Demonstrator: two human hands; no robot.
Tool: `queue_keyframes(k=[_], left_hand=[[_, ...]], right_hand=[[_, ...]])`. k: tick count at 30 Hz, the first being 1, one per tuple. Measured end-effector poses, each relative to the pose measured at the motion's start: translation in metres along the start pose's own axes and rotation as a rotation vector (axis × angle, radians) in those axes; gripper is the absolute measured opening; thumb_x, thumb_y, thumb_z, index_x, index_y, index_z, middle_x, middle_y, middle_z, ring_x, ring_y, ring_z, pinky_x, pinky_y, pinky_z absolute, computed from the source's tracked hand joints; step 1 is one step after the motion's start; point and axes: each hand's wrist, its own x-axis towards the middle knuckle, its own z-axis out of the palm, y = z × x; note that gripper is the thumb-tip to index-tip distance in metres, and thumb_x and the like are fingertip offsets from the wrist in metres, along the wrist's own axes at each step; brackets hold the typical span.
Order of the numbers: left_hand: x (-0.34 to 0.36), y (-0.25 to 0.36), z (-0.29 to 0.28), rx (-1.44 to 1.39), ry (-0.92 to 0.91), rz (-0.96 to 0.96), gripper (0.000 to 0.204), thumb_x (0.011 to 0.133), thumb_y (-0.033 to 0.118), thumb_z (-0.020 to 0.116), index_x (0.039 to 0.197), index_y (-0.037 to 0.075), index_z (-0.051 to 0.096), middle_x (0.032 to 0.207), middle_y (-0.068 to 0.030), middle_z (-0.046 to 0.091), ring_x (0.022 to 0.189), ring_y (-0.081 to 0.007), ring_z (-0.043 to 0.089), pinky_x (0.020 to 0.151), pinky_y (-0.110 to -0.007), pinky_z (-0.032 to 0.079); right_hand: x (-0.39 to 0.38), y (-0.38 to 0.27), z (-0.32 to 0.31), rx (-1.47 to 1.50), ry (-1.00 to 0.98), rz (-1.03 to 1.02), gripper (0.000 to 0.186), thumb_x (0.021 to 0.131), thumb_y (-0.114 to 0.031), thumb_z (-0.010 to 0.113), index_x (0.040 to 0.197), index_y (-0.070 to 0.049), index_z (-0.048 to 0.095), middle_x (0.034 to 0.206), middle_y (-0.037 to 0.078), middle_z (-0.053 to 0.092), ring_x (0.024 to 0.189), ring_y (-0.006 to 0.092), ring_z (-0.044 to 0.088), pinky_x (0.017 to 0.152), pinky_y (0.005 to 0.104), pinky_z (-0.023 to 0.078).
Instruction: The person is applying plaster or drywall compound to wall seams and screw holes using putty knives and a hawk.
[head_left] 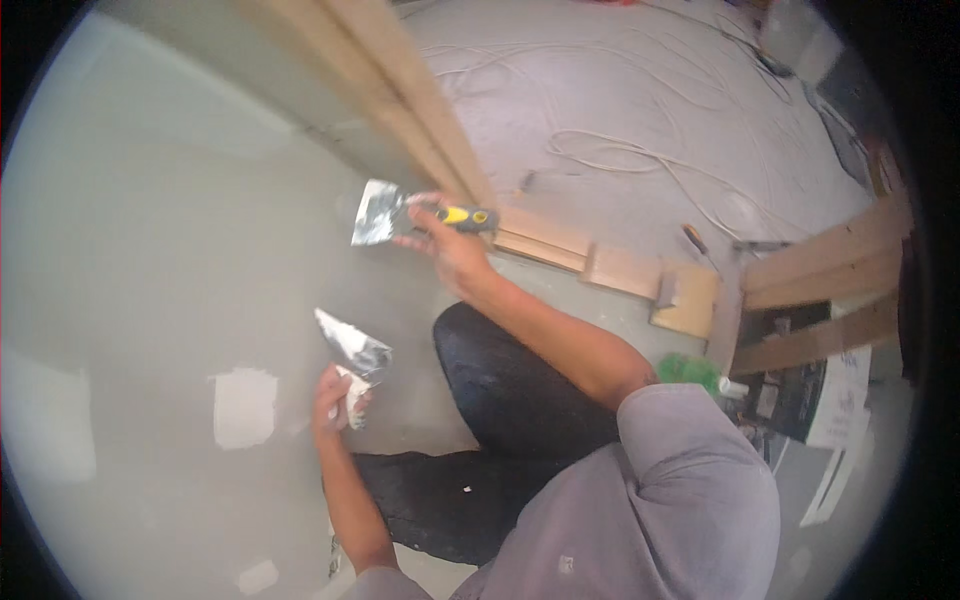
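My right hand [458, 255] is closed on a putty knife [378, 212] with a dark grey and yellow handle. Its wide metal blade points left toward the wall and carries white compound. Lower and to the left, my left hand [330, 398] grips a second putty knife [357, 346], whose handle is smeared white. A thick layer of white compound covers part of that blade. The grey-green wall board [190, 280] stands beside both hands. It bears a square white patch [245, 408] and a few other pale patches. I cannot tell whether either blade touches the board.
A wooden post [420, 110] rises ahead of my right hand. Wooden pieces [545, 240] and a tan block [685, 300] lie along the floor edge. Beyond are a loose white cable [610, 150] and an orange-handled tool [694, 238]. A green bottle [688, 372] stands by my right elbow.
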Motion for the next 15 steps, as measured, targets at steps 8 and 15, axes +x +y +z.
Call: queue_keyframes(k=[8,15], left_hand=[[-0.016,0.007,0.017,0.102,0.008,0.114,0.033,0.097,0.011,0.06,0.125,-0.001,0.047,0.103,-0.019,0.068,0.072,-0.0191,0.064,0.057,-0.028,0.05],[-0.028,-0.001,0.055,0.162,0.178,0.268,0.035,0.092,0.006,0.068,0.12,0.001,0.048,0.098,-0.0175,0.069,0.067,-0.0149,0.061,0.059,-0.027,0.05]], right_hand=[[-0.08,-0.048,-0.058,-0.143,-0.064,0.085,0.03,0.099,-0.022,0.064,0.126,-0.01,0.057,0.125,0.006,0.055,0.122,0.0216,0.055,0.103,0.0474,0.05],[-0.125,-0.064,-0.007,-0.234,-0.104,0.056,0.05,0.099,-0.014,0.059,0.147,-0.006,0.045,0.128,0.009,0.059,0.115,0.0222,0.06,0.102,0.0411,0.051]])
